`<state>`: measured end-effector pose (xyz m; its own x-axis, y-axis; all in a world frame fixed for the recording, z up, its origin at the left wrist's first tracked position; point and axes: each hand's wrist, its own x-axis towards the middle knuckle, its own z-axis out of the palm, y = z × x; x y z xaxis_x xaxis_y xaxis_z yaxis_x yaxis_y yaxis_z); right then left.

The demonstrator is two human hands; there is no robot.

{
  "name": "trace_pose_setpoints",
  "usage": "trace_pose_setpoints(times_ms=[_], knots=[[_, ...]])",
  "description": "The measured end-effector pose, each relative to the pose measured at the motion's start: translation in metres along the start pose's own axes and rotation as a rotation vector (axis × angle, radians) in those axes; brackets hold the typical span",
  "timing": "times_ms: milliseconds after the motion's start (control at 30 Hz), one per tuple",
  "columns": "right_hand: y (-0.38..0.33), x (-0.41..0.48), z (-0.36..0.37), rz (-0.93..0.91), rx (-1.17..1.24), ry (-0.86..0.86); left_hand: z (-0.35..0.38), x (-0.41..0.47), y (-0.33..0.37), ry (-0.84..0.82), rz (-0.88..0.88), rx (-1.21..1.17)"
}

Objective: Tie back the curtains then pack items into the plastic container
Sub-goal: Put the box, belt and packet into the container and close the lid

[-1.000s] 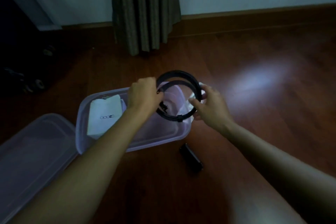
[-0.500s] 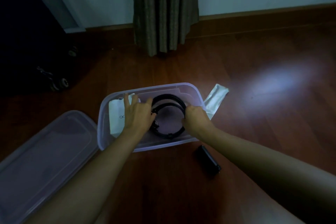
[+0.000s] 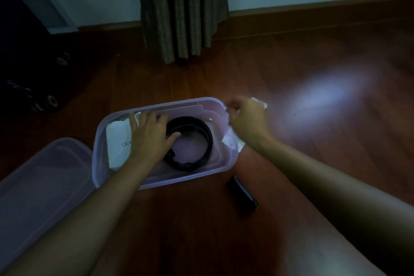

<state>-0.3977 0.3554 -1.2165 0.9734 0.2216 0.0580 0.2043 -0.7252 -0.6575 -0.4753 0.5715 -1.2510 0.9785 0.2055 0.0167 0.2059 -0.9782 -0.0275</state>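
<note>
Hands work over a clear plastic container [image 3: 156, 182] on the wood floor: left hand [image 3: 149, 135] flat and unclenched against the coiled black belt [image 3: 207, 139] inside, right hand [image 3: 247, 116] blurred, grip unclear, above a white packet [image 3: 230, 142].

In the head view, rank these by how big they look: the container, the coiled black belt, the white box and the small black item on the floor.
1. Plastic container
2. Coiled black belt
3. White box, partly hidden by the left hand, so its place below the belt is unsure
4. Small black item on the floor
</note>
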Motion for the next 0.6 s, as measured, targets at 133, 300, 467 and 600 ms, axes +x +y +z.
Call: trace_pose_setpoints(times_ms=[133,300,467,600], knots=[[0.057,0.024,-0.029,0.021,-0.207,0.038,-0.009,-0.005,0.021,0.165,0.166,-0.124],[0.117,0.031,-0.009,-0.227,-0.515,-0.464,-0.014,-0.017,0.066,0.2,0.406,-0.168],[0.119,0.018,-0.005,-0.242,-0.701,-0.575,-0.009,-0.025,0.083,0.186,0.519,-0.209],[0.126,0.016,-0.016,-0.179,-0.827,-0.423,-0.007,-0.038,0.097,0.247,0.622,-0.31]])
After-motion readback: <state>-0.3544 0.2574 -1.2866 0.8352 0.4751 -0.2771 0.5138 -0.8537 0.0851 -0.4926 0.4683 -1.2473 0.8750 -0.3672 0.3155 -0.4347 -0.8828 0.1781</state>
